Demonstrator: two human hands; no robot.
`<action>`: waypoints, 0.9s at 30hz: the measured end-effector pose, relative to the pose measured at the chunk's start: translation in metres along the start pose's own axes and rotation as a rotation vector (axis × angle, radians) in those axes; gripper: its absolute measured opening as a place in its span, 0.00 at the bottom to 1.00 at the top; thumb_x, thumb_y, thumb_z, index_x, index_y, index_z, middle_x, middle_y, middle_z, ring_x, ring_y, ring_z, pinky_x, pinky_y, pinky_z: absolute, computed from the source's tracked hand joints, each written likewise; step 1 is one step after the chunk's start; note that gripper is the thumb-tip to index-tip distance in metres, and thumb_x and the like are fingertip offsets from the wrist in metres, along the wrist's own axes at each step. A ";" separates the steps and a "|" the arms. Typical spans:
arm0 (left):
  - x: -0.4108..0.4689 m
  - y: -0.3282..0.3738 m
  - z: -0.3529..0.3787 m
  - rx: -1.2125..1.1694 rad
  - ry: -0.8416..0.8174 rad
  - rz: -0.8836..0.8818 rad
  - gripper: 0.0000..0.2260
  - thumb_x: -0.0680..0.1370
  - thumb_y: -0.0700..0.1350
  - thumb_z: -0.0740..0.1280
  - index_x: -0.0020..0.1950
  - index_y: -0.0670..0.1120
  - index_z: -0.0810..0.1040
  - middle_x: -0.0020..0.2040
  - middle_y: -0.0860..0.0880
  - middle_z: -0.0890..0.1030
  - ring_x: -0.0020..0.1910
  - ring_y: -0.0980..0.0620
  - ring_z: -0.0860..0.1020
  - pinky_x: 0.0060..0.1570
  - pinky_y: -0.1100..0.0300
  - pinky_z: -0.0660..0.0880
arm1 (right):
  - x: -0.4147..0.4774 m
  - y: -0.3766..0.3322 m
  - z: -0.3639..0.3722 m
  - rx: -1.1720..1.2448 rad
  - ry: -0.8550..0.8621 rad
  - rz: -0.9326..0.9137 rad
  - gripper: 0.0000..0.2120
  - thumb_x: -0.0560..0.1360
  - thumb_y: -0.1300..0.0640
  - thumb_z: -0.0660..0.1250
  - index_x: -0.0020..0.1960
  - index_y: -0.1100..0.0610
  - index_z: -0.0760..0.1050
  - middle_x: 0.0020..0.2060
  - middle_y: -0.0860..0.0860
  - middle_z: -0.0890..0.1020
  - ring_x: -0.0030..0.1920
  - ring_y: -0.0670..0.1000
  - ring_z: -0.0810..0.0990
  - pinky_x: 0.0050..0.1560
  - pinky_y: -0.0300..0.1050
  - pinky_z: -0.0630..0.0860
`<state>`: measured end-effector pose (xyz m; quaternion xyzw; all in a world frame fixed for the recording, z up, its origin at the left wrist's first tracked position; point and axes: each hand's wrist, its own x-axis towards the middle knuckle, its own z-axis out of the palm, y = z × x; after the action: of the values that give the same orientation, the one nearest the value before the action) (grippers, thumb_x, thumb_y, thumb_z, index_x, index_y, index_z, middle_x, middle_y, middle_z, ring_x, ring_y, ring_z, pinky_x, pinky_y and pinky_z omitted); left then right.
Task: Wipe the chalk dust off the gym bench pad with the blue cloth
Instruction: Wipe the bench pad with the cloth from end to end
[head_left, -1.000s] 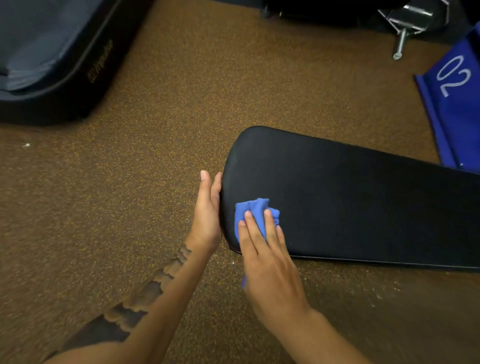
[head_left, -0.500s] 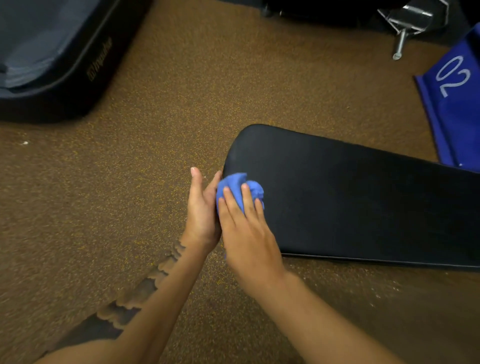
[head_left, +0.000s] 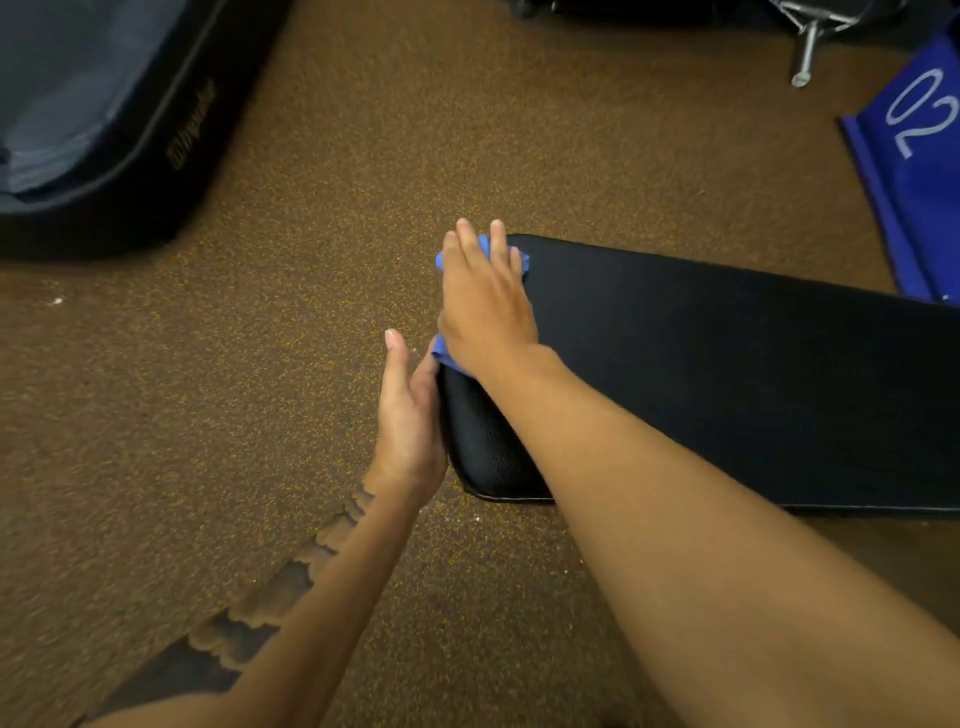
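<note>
The black gym bench pad (head_left: 727, 379) runs from the middle of the view to the right edge. My right hand (head_left: 485, 306) lies flat on the pad's far left corner, pressing the blue cloth (head_left: 483, 247) under its palm and fingers; only bits of cloth show at the fingertips and at the wrist. My left hand (head_left: 408, 410) rests with straight fingers against the pad's rounded left end and holds nothing. I see no white dust on the visible pad surface.
Brown speckled rubber floor (head_left: 311, 312) lies all around. A dark padded case (head_left: 104, 114) sits at the top left. At the right edge stands a blue item (head_left: 919, 156) marked "02". A metal frame part (head_left: 805, 47) shows at the top right.
My right hand has slid the cloth from the pad's near left end up along the end to its far left corner. The left hand has stayed against the pad's end.
</note>
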<state>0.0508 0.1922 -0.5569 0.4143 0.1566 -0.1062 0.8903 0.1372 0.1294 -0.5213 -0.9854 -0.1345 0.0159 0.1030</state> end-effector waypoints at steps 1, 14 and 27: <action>-0.001 0.000 0.001 -0.004 -0.010 0.000 0.37 0.80 0.65 0.43 0.76 0.40 0.64 0.72 0.40 0.73 0.71 0.46 0.71 0.72 0.51 0.65 | -0.001 -0.002 0.000 0.014 0.001 -0.014 0.30 0.76 0.63 0.59 0.75 0.62 0.52 0.76 0.56 0.52 0.75 0.63 0.44 0.73 0.60 0.48; 0.001 0.002 0.000 0.043 -0.003 -0.048 0.37 0.79 0.68 0.44 0.75 0.43 0.66 0.69 0.41 0.76 0.69 0.45 0.73 0.72 0.47 0.64 | -0.104 0.045 -0.034 0.024 -0.152 0.143 0.38 0.71 0.64 0.67 0.74 0.64 0.51 0.75 0.56 0.52 0.75 0.63 0.47 0.74 0.56 0.52; 0.007 -0.005 -0.008 0.148 0.069 -0.039 0.37 0.80 0.68 0.46 0.79 0.43 0.58 0.73 0.43 0.72 0.72 0.47 0.70 0.75 0.45 0.59 | 0.048 0.043 -0.013 0.027 0.014 0.259 0.13 0.74 0.63 0.59 0.58 0.62 0.72 0.61 0.58 0.73 0.67 0.62 0.63 0.65 0.60 0.63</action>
<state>0.0542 0.1945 -0.5675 0.4791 0.1871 -0.1205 0.8491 0.1951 0.0989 -0.5175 -0.9932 -0.0051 0.0237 0.1141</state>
